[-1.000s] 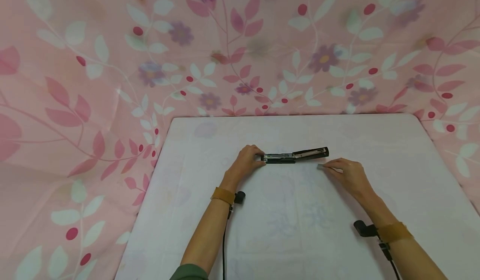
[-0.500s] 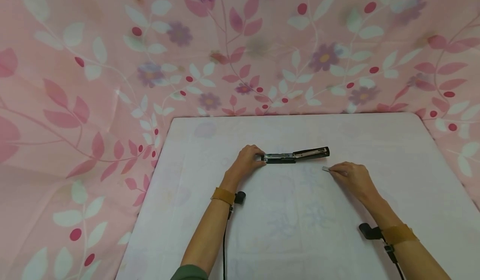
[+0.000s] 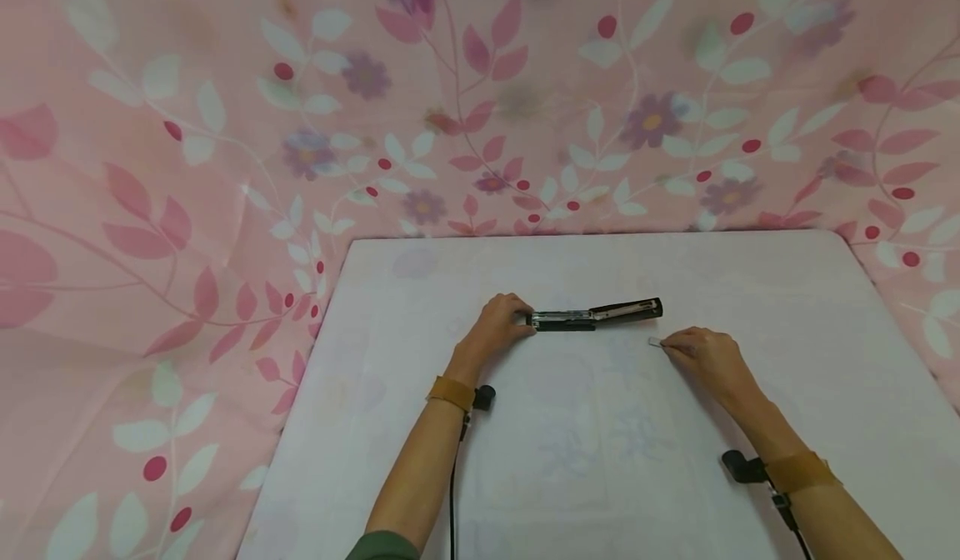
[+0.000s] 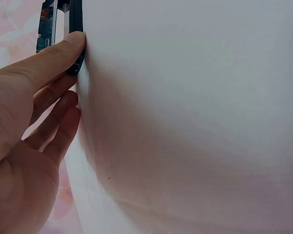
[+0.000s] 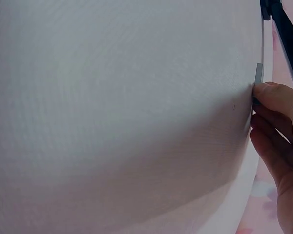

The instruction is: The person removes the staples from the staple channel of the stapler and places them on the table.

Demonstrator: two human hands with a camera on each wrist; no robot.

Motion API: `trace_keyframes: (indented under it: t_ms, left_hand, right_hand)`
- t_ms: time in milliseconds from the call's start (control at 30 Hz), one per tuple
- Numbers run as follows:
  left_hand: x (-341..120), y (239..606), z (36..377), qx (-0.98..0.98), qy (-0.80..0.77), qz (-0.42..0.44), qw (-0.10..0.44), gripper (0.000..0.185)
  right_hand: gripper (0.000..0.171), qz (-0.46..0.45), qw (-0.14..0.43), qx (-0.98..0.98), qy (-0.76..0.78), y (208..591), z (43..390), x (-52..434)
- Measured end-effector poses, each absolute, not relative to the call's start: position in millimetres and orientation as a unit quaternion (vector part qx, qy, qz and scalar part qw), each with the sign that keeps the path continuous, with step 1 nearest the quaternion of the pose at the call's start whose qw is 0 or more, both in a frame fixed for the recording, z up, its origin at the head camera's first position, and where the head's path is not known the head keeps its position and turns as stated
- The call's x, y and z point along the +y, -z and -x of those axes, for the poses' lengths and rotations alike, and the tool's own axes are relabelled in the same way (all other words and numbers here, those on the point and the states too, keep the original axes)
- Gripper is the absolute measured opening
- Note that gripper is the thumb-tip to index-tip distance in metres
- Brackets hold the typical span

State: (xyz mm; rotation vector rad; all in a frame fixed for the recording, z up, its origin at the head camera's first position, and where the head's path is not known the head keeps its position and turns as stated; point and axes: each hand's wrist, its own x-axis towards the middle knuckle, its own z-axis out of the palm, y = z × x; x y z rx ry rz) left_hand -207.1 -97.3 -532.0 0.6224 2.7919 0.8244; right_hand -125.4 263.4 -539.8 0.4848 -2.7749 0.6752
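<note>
The left hand (image 3: 497, 325) grips the near end of the opened black stapler (image 3: 596, 314) lying mid-table (image 3: 750, 277), while the right hand (image 3: 701, 356) (just beside it) pinches 1 small staple strip (image 3: 655, 342) against the white cloth.

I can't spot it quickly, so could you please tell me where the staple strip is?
In the head view, the staple strip lies right of centre, at the right hand, just below the stapler.

Left hand (image 4: 19, 146), thumb against black stapler (image 4: 63, 29); white table (image 4: 195, 122)
</note>
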Motion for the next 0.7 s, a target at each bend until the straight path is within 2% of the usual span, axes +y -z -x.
trace_keyframes:
  t_ms: [367,700]
  left_hand:
    - [-98.9,533.7,207.5,0.936,-0.275,-0.207,0.079,0.034]
    - [-98.2,533.7,207.0,0.934,-0.279,-0.211,0.079,0.035]
  right_hand:
    - [0.013,-0.155,0.117,-0.951,-0.24,543.4,127.1,263.3]
    - [0.015,-0.139,0.081,-0.956,-0.246,537.0,126.7,263.1]
